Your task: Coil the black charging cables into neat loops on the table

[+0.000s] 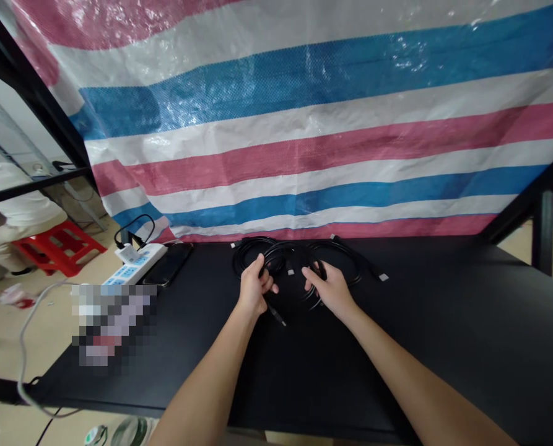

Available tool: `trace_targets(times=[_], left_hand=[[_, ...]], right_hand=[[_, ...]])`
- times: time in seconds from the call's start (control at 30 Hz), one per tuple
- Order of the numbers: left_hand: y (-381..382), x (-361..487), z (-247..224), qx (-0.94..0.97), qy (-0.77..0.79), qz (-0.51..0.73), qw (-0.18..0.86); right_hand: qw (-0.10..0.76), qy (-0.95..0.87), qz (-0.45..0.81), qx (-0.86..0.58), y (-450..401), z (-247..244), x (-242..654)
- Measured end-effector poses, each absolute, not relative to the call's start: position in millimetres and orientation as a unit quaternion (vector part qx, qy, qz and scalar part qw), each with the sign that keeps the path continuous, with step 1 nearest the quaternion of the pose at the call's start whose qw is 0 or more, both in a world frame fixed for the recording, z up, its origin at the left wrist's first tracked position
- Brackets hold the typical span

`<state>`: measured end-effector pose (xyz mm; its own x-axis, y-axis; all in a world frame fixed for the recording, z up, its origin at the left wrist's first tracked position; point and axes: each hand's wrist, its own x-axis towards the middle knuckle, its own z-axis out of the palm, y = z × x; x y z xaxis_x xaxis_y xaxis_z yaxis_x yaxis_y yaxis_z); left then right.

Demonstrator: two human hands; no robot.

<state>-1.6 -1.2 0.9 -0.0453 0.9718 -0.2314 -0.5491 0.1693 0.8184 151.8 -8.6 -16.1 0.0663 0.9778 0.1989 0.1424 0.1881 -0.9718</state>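
Note:
Between my two hands is a coiled black cable (276, 249), raised off the black tabletop. My left hand (254, 286) is closed around the left side of the loops, thumb on top. One cable end with a metal USB-type plug (277, 316) hangs below it. On the right side of the coil, my right hand (330, 286) pinches the strands between thumb and fingers. Behind my left hand lies another black cable coil (239, 246); a further coil (357, 260) lies behind my right hand, its pale-tipped connector (383, 277) pointing right.
A white power strip (139, 263) with a plugged-in adapter stands at the table's left, beside a dark phone (169, 263). A striped plastic sheet (304, 148) hangs behind the black table (443, 347). Beyond, a person (20, 198) sits on a red stool (67, 248).

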Motion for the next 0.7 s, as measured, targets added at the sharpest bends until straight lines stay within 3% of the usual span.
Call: trace_targets(times=[0.23,0.43,0.57,0.7], left_hand=[[2,-4,8,0.174,0.509,0.525,0.66],[1,-2,8,0.232,0.44,0.58,0.646],[0,-5,7,0.23,0.413,0.618,0.628],[2,-9,7,0.213,0.409,0.647,0.608]], right_hand=[[0.482,-0.582,0.425,-0.498,-6,-23,154],[0.525,-0.576,0.309,-0.545,-5,-28,153],[0.422,-0.637,0.189,-0.617,-5,-26,154],[0.236,-0.68,0.106,-0.686,-10,-14,150]])
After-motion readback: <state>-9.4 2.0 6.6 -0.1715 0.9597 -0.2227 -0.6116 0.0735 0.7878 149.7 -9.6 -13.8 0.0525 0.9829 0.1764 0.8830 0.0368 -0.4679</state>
